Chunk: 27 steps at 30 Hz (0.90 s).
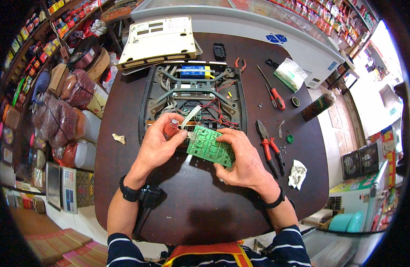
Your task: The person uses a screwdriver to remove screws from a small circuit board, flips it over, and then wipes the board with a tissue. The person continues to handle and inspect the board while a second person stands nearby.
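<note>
Over the front of an opened appliance housing, my left hand is closed around a small red cylinder, with thumb and fingertips at a white ribbon cable by the board's left edge. My right hand grips a green circuit board by its right side, tilted, with its soldered tracks facing up. Inside the housing sit a blue-and-yellow component, metal brackets and red wires. Exactly what the left fingertips pinch is too small to make out.
On the dark table lie a cream panel, pliers, red-handled cutters, a screwdriver, a dark cylindrical can, crumpled tissue and a black adapter. Shelves and sacks line the left; a freezer stands behind.
</note>
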Each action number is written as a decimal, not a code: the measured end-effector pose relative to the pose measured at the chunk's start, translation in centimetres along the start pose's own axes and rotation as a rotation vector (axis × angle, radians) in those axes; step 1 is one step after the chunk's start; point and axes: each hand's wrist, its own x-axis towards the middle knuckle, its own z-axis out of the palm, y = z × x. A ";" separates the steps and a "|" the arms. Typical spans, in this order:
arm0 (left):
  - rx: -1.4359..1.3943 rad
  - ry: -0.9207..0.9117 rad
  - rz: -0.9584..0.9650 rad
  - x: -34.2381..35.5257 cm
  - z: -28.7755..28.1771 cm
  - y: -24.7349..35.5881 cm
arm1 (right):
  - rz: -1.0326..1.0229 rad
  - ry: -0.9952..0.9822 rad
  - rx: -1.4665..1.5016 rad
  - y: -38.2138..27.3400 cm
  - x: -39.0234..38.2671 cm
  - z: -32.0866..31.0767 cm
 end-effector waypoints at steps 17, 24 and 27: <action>0.215 -0.119 0.172 -0.8 -0.2 2.9 | -0.016 0.051 0.066 0.9 0.2 -0.5; 0.391 -0.185 0.360 -0.9 0.2 3.2 | -0.010 0.065 0.107 1.2 0.2 -0.6; 0.411 -0.176 0.392 -0.9 0.3 3.0 | -0.013 0.069 0.106 1.1 0.1 -0.7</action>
